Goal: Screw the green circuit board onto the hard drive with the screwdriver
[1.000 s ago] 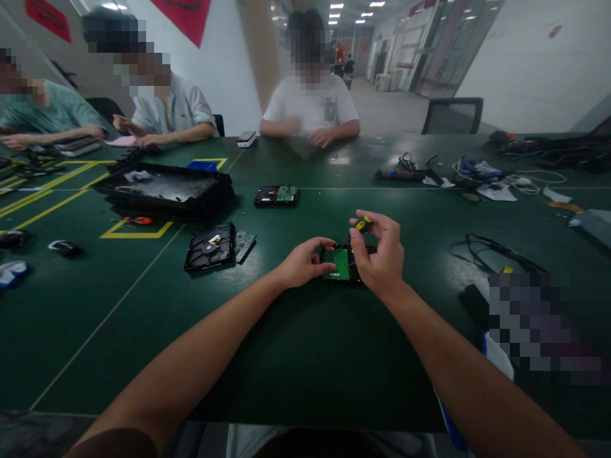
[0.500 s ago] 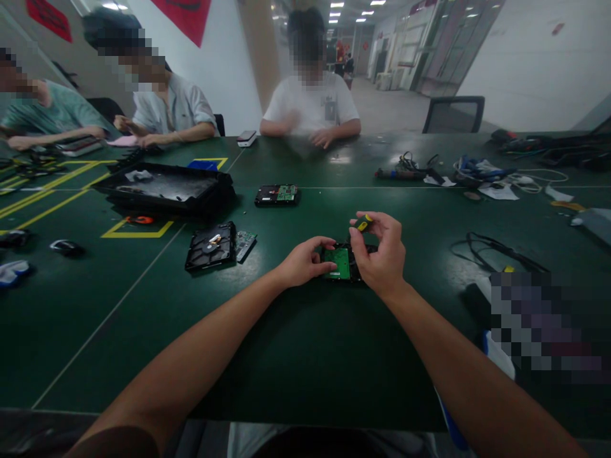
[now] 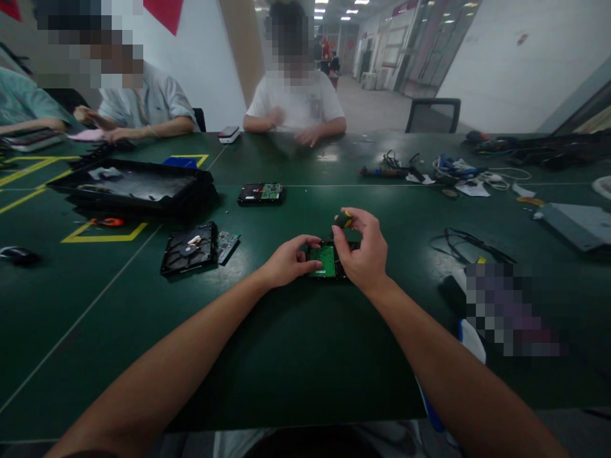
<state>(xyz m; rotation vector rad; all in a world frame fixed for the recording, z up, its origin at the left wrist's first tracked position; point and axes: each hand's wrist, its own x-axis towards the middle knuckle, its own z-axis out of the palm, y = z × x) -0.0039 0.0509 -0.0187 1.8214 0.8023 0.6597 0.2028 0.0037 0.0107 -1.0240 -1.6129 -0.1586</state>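
Note:
A black hard drive [image 3: 326, 261] with a green circuit board facing up lies on the table in front of me. My left hand [image 3: 289, 262] is closed round its left end, thumb and fingers on opposite edges. Above the drive's right part, my right hand [image 3: 365, 251] grips a small screwdriver [image 3: 344, 219] by its dark handle with yellow marks. The screwdriver's tip is hidden behind my fingers. To the left, another hard drive [image 3: 189, 249] lies beside a loose circuit board [image 3: 228, 247]. A further hard drive [image 3: 261, 193] rests farther back.
A black tray [image 3: 138, 181] with small scraps stands at the left. Cables [image 3: 470, 245], a grey metal box [image 3: 580, 226] and a blurred-out object [image 3: 508, 305] lie right. Several people sit across the green table [image 3: 286, 356], one in a white shirt [image 3: 294, 108].
My view has turned slightly right, so everything sits farther left in the picture. The screwdriver handle has turned a little in my right fingers; my left hand still holds the drive.

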